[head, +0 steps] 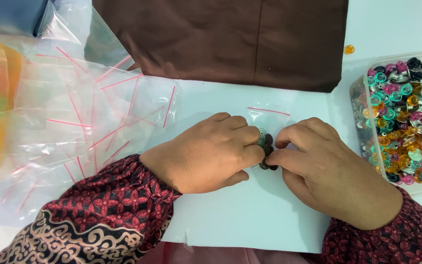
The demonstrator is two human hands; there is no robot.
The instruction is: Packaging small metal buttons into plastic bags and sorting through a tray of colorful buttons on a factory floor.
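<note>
- Left hand (pixel 206 154) & right hand (pixel 318 166) meet mid white sheet (pixel 250 215), fingertips pinched shut on small zip bag (pixel 268 117) w/ pink seal strip.
- Bag lies flat btw the two hands, top end pointing to far edge of sheet, just below brown cloth (pixel 230 39).
- Dark buttons (pixel 267 149) bunched at bag's lower end, right at the fingertips; one pale green piece among them. Can't tell if all sit inside the bag or some are only at its mouth.
- Judged progress: this bag partly loaded, not sealed yet.
- Heap of empty zip bags (pixel 84 122) at left edge, plenty unfilled.
- Clear tub (pixel 369 78) at right edge, near full of mixed coloured buttons (pixel 409 122), so lots left.
- One orange button (pixel 349 49) loose near far right corner.
- No finished bags in view.
</note>
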